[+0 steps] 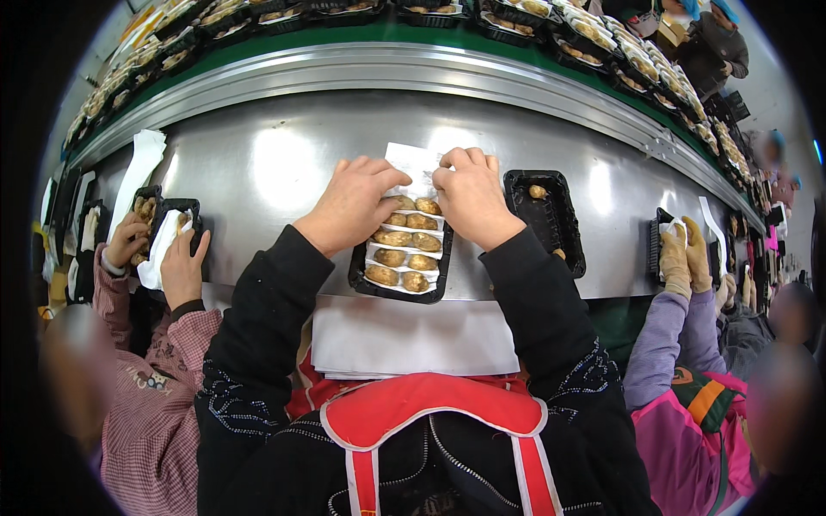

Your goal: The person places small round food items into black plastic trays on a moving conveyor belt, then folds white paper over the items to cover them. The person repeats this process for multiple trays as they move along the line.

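Note:
Before me a black tray (pixel 398 295) holds rows of small, brown-yellow, potato-like pieces (pixel 390 258), two to a row. A pleated white paper strip (pixel 413 160) runs between the rows and stands up past the tray's far end. My left hand (pixel 360 199) pinches this paper at its left edge, knuckles over the far-left tray corner. At the right edge, my right hand (pixel 471 194) has its bent fingers closed on the same paper. The far end of the tray is partly hidden by my hands.
A second black tray (pixel 564 219) with a few loose pieces lies to the right. White sheets (pixel 413 335) are stacked at the steel table's (pixel 249 163) near edge. Co-workers handle trays on both sides. Beyond a metal rail (pixel 396 69), filled trays line a green belt (pixel 344 34).

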`<state>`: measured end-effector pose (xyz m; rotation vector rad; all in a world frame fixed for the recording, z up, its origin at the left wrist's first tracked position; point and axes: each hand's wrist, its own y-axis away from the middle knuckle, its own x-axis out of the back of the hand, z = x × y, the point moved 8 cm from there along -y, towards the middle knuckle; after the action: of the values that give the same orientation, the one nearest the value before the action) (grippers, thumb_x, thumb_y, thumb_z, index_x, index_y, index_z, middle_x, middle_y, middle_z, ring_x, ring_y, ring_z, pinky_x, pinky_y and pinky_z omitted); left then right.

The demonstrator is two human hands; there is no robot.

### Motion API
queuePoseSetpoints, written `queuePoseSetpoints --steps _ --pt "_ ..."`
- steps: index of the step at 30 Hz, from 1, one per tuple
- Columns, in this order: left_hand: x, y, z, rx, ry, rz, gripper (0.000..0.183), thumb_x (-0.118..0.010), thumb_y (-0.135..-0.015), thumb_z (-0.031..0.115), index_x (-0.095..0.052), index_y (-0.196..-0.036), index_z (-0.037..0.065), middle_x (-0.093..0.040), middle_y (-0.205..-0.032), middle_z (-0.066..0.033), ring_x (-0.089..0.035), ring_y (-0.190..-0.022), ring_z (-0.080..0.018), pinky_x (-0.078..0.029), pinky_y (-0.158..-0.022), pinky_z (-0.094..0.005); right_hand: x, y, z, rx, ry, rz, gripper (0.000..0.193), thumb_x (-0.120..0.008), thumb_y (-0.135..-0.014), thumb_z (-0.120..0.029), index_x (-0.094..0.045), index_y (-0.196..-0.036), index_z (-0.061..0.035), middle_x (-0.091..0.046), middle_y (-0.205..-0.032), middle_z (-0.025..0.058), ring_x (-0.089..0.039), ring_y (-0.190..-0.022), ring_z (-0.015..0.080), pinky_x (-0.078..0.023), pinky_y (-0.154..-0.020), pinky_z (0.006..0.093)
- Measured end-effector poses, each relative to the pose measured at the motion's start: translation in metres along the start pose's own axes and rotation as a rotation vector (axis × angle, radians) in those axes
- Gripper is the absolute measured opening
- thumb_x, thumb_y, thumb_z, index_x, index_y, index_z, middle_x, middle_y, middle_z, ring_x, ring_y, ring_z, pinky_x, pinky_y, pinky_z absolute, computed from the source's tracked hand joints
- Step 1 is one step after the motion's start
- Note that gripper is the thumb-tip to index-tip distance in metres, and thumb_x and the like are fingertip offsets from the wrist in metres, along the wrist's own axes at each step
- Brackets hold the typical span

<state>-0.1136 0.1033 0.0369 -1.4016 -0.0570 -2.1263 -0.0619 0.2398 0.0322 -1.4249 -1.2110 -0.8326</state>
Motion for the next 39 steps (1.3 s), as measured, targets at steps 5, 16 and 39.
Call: queuePoseSetpoints --steps 5,16,39 --pt "0.000 0.001 -0.003 0.032 -0.010 -0.010 0.039 -0.071 -0.086 0.010 -0.066 -0.124 0.011 -0.062 -0.125 -0.0072 -0.057 -0.113 -0.0281 -0.039 -0.096 -0.0394 0.004 0.003 0.020 -0.112 -0.106 0.149 0.022 -0.066 -0.080 -0.008 -0.070 -0.102 -0.0064 -0.065 -0.105 0.0103 -0.057 -0.108 0.0314 -0.041 -0.095 0.0442" --pt "-0.001 0.000 -0.001 0.037 -0.025 -0.042 0.039 -0.069 -0.087 0.011 -0.065 -0.125 0.011 -0.063 -0.124 -0.0063 -0.056 -0.113 -0.0280 -0.038 -0.097 -0.0400 -0.020 0.003 0.044 -0.400 -0.584 0.175 0.047 -0.068 -0.087 -0.013 -0.059 -0.132 -0.0084 -0.071 -0.099 0.0149 -0.065 -0.097 0.0325 -0.047 -0.089 0.0438" --pt "-0.004 0.001 0.005 0.011 -0.091 -0.054 0.022 -0.067 -0.087 0.010 -0.073 -0.108 0.012 -0.064 -0.101 -0.0011 -0.057 -0.100 -0.0232 -0.036 -0.090 -0.0379 0.003 0.007 0.016 -0.294 -0.429 0.278 0.049 -0.059 -0.084 0.004 -0.055 -0.133 -0.0044 -0.057 -0.117 0.0198 -0.062 -0.090 0.0373 -0.052 -0.082 0.0448"
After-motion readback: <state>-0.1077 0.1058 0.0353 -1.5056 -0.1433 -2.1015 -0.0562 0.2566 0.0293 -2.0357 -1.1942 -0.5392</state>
